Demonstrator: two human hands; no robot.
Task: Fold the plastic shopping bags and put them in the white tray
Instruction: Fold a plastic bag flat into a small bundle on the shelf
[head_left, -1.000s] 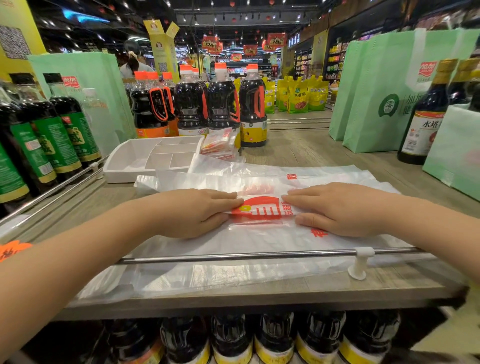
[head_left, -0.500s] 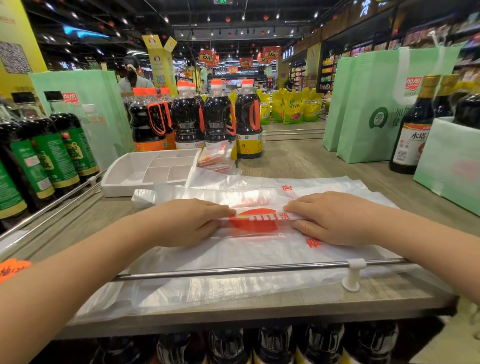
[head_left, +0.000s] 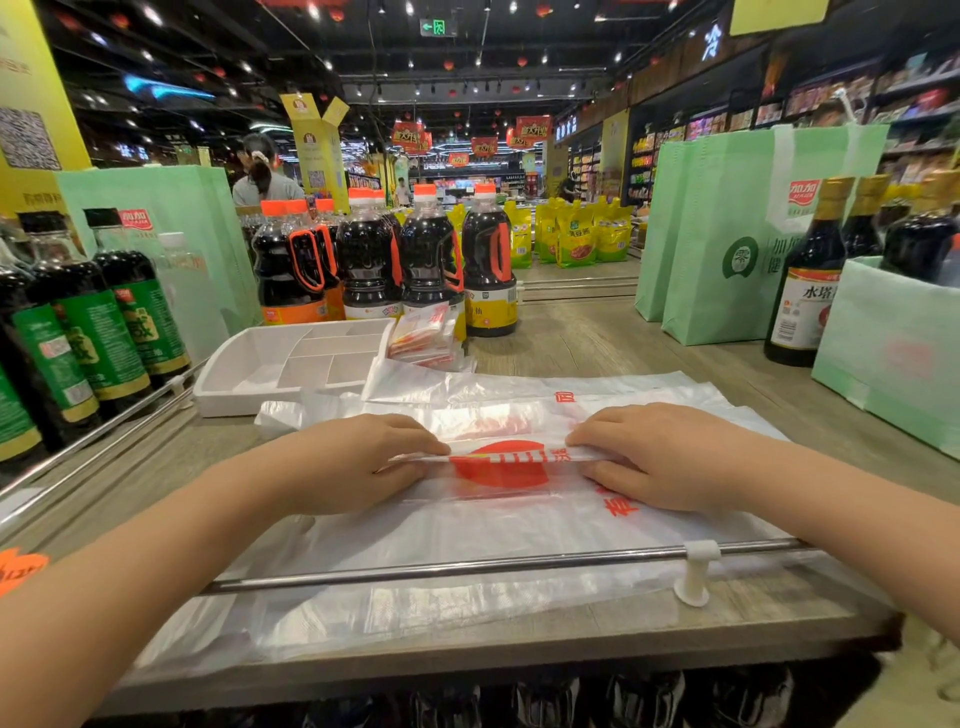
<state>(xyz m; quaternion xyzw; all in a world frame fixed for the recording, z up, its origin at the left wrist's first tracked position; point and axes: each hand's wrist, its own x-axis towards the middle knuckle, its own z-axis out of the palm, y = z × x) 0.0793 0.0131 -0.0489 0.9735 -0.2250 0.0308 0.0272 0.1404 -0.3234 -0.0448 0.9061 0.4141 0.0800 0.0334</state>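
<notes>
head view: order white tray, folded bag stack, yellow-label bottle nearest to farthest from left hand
1. white tray, ahead-left of the left hand pinching the plastic bag
2. folded bag stack, at the tray's right end
3. yellow-label bottle, behind that stack

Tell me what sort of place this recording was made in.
Most likely a supermarket: rows of dark sauce bottles on a wooden display counter, stocked shelves along the aisle behind, and printed plastic shopping bags spread out in front.
</notes>
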